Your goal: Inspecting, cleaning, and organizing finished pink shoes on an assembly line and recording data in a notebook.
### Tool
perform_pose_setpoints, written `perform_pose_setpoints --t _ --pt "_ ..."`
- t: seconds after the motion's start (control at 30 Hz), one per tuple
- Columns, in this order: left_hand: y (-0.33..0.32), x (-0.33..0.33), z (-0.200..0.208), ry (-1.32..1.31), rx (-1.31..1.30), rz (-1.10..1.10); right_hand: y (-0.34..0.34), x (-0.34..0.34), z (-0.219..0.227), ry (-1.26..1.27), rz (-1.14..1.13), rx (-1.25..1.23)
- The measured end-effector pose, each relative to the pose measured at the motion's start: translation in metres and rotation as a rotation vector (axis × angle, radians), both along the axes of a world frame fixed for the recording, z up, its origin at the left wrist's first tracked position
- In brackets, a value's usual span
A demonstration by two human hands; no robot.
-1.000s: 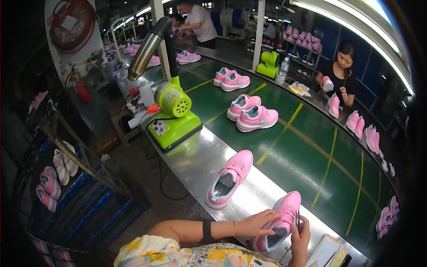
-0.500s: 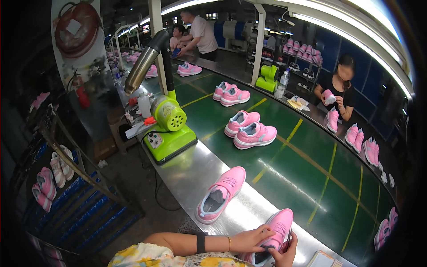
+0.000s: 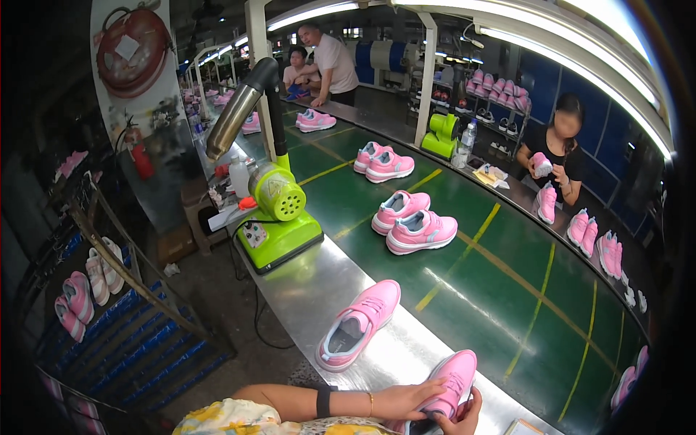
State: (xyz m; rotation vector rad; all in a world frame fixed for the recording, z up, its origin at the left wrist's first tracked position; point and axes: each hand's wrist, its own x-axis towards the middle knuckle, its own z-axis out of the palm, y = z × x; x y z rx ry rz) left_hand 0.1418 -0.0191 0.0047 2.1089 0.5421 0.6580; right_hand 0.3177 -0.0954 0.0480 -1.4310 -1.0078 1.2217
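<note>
We have both hands on the pink sneaker (image 3: pixel 451 384) at the very bottom of the view: our left hand (image 3: pixel 406 400) lies across its near side with the fingers wrapped over the upper, and our right hand (image 3: pixel 458 418) cups it from below at the heel end, only partly in view, so the shoe sits clasped between the two, toe pointing away from us on the steel edge of the line. Just beside it to the left, its mate, a second pink sneaker (image 3: pixel 359 325), lies loose on the metal strip (image 3: pixel 304 283), not touching our hands. Beyond that comes the green conveyor belt (image 3: pixel 507 290) with a pair of pink sneakers (image 3: pixel 413 221) riding it, and the lime-green blower machine (image 3: pixel 279 210) on the left rim. Across the belt a worker in black (image 3: pixel 554 156) holds a pink shoe. Against half a second ago, the shoe in our grip sits in the same clasp, and the loose mate has not shifted on the strip.
</note>
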Motion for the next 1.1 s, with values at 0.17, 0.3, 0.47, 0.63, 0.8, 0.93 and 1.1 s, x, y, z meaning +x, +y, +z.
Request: perform_pose_setpoints --t 0.17,0.3,0.47,0.63,0.8,0.93,1.1 --pt "-0.0013 -0.0006 0.0068 0.163 -0.206 -0.02 -0.001 0.0023 -0.0043 -0.104 0.012 0.033" --pt "-0.0013 -0.0007 0.0066 0.132 -0.048 -0.008 -0.002 0.0023 -0.0055 -0.105 -0.005 0.066" --pt "-0.0008 -0.001 0.007 0.153 -0.068 -0.036 -0.0016 -0.0002 -0.0049 -0.033 -0.009 0.06" --pt "-0.001 0.0006 0.0037 0.167 -0.062 -0.029 -0.0015 -0.0009 -0.0039 0.037 -0.014 0.101" --pt "-0.0008 0.0023 -0.0026 0.177 -0.056 -0.03 -0.0017 -0.0008 -0.0007 -0.066 0.009 0.004" --pt "-0.0006 0.0011 -0.0008 0.129 0.01 -0.016 -0.0017 -0.002 0.0004 0.004 -0.02 0.07" --pt "0.0 0.0004 0.0047 0.182 -0.072 -0.042 -0.0013 0.0013 -0.0031 -0.036 0.001 0.039"
